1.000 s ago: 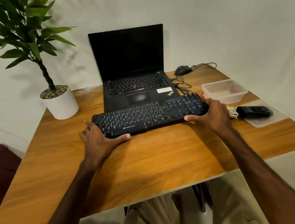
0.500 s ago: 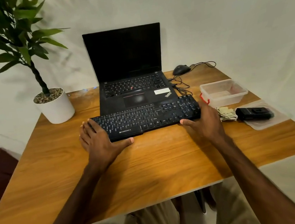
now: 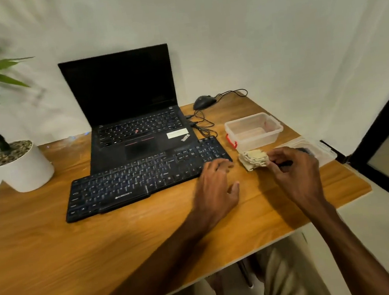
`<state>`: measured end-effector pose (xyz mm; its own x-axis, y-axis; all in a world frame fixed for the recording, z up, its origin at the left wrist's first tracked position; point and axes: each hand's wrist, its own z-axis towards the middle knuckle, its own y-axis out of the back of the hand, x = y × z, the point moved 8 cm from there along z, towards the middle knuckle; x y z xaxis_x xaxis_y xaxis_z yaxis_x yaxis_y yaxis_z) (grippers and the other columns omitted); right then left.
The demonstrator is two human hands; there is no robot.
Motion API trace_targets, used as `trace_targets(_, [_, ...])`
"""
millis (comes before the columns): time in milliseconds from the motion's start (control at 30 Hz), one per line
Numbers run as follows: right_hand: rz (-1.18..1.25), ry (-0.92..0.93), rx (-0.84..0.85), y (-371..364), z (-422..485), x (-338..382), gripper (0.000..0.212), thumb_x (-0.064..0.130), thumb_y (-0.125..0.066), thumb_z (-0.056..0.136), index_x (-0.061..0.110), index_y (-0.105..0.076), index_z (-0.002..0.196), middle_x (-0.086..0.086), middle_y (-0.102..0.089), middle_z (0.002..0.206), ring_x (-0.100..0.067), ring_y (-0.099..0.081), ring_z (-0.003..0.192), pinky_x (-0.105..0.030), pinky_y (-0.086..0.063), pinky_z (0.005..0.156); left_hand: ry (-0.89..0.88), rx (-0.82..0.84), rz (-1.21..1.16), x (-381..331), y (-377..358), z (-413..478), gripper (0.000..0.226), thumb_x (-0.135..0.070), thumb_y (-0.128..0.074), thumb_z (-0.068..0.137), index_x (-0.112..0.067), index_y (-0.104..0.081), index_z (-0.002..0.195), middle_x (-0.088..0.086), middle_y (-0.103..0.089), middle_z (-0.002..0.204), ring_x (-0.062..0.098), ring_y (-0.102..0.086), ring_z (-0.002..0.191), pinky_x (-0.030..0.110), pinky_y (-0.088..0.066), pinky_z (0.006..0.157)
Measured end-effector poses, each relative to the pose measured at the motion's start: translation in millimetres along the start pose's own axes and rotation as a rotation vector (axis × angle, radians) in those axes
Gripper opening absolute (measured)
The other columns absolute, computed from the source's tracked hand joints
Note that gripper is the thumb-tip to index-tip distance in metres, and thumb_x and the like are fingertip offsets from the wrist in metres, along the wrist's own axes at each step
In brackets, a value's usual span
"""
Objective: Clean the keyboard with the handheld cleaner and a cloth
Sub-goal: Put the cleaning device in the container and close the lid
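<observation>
The keyboard (image 3: 143,177) lies slantwise on the table (image 3: 102,242), its far edge against the front of the open laptop (image 3: 135,129). That puts it square in front of the person, with bare wood on the near side for working.

The left hand (image 3: 217,186) has its fingers (image 3: 217,165) loosely spread and nearly straight. The tips touch the keyboard's near right corner, and the thumb hangs free above the wood. I judge this to be a steadying touch, so the board does not slide while the other hand fetches a tool.

The right hand (image 3: 296,174) reaches out beyond that corner. Its fingers (image 3: 279,156) are curled over the dark handheld cleaner (image 3: 306,151), which rests on a clear lid (image 3: 322,152). They look closed round it. Blur hides whether it is off the lid yet.

Just to the left of those fingers, touching or nearly touching the thumb, sits the crumpled cloth (image 3: 254,158). It lies between the two hands, close enough for either to reach. Beyond the cloth stands an open clear box (image 3: 254,130) with a red latch.

Well beyond both hands, a wired mouse (image 3: 204,101) sits at the table's back edge. A potted plant (image 3: 26,166) stands far to the left.

No cleaning has started. Picking up the cleaner seems to be the step in hand.
</observation>
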<state>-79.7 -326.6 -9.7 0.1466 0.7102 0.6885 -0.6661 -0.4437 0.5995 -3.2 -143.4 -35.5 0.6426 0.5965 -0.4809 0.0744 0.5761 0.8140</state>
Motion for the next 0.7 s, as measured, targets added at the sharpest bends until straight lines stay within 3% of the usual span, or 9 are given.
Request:
trace_targets(233, [0.047,0.047,0.031,-1,10,-15,0.024,0.010,-0.079,0.085,0.013,-0.076,0.109,0.002,-0.075,0.104,-0.007,-0.069,0.091,-0.037,-0.062,0.084,-0.097,0.078,0.089,-24,-30,67,0.058,-0.006,-0.061,0.096,-0.008,-0.046,0.152,0.014,-0.052,0.148,0.028,-0.044,0.139,0.045,-0.045,0.115])
trace_targets(400, [0.076,0.079,0.038,-1,18,-14,0.025,0.013,-0.080,0.084,0.017,-0.075,0.109,0.005,-0.074,0.104,-0.005,-0.068,0.092,-0.036,-0.062,0.083,-0.147,0.056,0.100,-18,-33,82,0.035,-0.014,-0.062,0.100,-0.015,-0.066,0.134,0.008,-0.064,0.136,0.023,-0.053,0.131,0.041,-0.048,0.109])
trace_targets(500, [0.048,0.122,0.086,0,26,-7,0.039,0.028,-0.084,0.082,0.021,-0.072,0.119,0.008,-0.069,0.118,-0.009,-0.065,0.103,-0.027,-0.059,0.080,-0.146,0.005,-0.022,-17,-24,82,0.029,-0.022,-0.066,0.100,-0.015,-0.071,0.128,0.004,-0.069,0.130,0.017,-0.059,0.121,0.035,-0.050,0.104])
trace_targets(600, [0.035,0.112,0.199,-5,35,-1,0.062,0.045,-0.085,0.077,0.025,-0.065,0.132,0.018,-0.055,0.123,-0.006,-0.053,0.114,-0.024,-0.049,0.085,-0.108,-0.010,-0.226,-19,-9,86,0.025,-0.024,-0.068,0.100,-0.015,-0.073,0.123,-0.001,-0.074,0.119,0.001,-0.064,0.100,0.008,-0.047,0.088])
trace_targets(633, [0.064,0.093,0.230,-6,40,1,0.062,0.045,-0.084,0.077,0.025,-0.064,0.133,0.018,-0.057,0.122,-0.004,-0.056,0.112,-0.024,-0.051,0.085,-0.095,0.007,-0.307,-19,-6,89,0.023,-0.022,-0.068,0.100,-0.015,-0.073,0.121,-0.004,-0.074,0.116,-0.004,-0.064,0.096,0.005,-0.047,0.084])
trace_targets(700, [0.163,0.051,0.248,-3,52,6,0.050,0.036,-0.083,0.081,0.022,-0.069,0.128,0.014,-0.068,0.117,-0.001,-0.065,0.101,-0.028,-0.059,0.083,-0.062,0.035,-0.473,-19,0,97,0.020,-0.019,-0.067,0.101,-0.015,-0.072,0.119,-0.006,-0.073,0.116,0.000,-0.067,0.101,0.013,-0.054,0.086])
